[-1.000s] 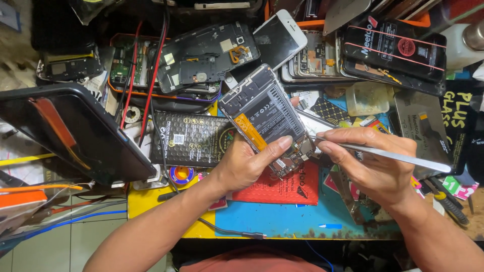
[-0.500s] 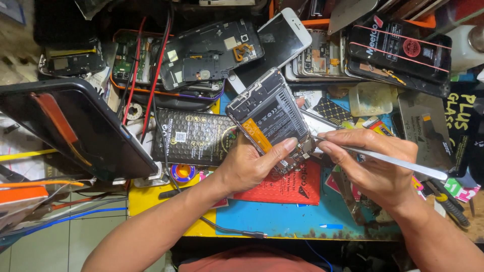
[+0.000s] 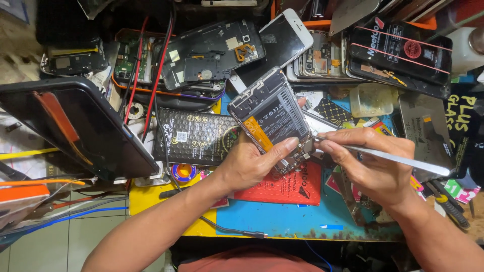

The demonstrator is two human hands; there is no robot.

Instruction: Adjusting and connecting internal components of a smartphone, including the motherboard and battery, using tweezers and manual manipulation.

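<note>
A crowded phone repair bench is seen from above, and little has changed over the last second. At the far left a dark tablet [image 3: 75, 126] lies tilted where it lay before, with red cables [image 3: 151, 75] running down beside it and a black battery pack [image 3: 194, 137] flat on the bench to its right. Toward the middle, the left hand [image 3: 252, 163] is closed around the lower end of an opened phone [image 3: 269, 118], its back removed so that the black battery with an orange strip is exposed; the thumb is laid across the phone's lower edge. Compared with the earlier pictures, the phone has been kept in nearly the same spot and tilt, raised just above a red mat [image 3: 290, 186] on the blue work surface [image 3: 282, 216]. The phone's long axis is set on a diagonal, its top end pointing up and to the left, toward the pile of gutted handsets [image 3: 212, 55], and its bottom end down and to the right. To the right, the right hand [image 3: 373, 163] is pinched on a slim metal pry tool [image 3: 398, 160], whose tip has been held at the phone's lower corner throughout, the shaft running off to the right. The steady grip and small shift suggest that fine work at that lower edge is under way, not finished. A packaged black phone screen [image 3: 398, 55] lies at the upper right.
</note>
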